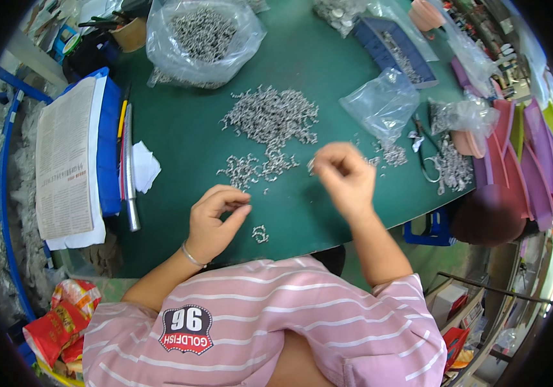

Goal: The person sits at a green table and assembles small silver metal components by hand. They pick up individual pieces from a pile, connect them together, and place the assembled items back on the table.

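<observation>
My left hand, with a metal bangle at its wrist, hovers over the near side of the green table mat. Its thumb and forefinger nearly meet; whether a small part is between them cannot be seen. To the right, my right hand is blurred, fingertips pinched. A small silvery metal piece shows at those fingertips. Beyond both hands lies a heap of small curved metal pieces, with a looser cluster on its near side. A few joined or touching pieces lie close to my body.
An open plastic bag of metal pieces stands at the far left. Newspaper covers a blue bin at left. Rightward are a blue tray, a clear bag, pliers and small parts. Plastic bins stand beyond.
</observation>
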A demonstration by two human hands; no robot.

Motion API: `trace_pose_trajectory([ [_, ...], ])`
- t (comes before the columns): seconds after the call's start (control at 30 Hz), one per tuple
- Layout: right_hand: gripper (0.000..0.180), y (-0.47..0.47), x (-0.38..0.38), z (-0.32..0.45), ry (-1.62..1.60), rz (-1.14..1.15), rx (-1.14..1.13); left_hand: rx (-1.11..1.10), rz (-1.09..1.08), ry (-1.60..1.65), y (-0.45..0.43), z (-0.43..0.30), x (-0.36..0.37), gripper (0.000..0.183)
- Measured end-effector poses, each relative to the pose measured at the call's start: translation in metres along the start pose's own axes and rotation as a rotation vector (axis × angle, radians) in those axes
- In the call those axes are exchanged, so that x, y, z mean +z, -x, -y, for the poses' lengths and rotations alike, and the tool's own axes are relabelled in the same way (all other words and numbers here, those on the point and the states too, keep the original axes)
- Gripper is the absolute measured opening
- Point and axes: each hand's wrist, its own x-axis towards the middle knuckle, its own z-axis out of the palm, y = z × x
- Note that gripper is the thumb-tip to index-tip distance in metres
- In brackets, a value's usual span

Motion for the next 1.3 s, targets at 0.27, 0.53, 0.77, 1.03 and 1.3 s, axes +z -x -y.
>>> trace_pose_trajectory([
  [0.27, 0.025, -0.180, -0.159, -0.035, -0.065, -0.532, -0.049, -0.017, -0.055, 0.143, 0.000, 0.010, -0.001, 0.013],
  [0.53, 0.013, -0.080, -0.036, -0.013, 0.218, 0.092, 0.004, -0.005, -0.208, 0.111, -0.004, 0.015, 0.000, 0.013],
  [0.77, 0.031, 0.008, 0.048, -0.001, 0.465, 0.711, -0.609, -0.004, -0.228, 0.122, -0.002, 0.020, -0.005, 0.013],
  [1.03, 0.019, 0.011, 0.049, 0.002, 0.412, 0.460, -0.423, 0.023, -0.218, 0.070, -0.004, 0.021, -0.006, 0.018],
  [1.3, 0.014, 0.011, 0.044, -0.003, 0.452, 0.362, -0.319, 0.203, 0.019, -0.577, -0.005, 0.008, 0.001, 0.023],
])
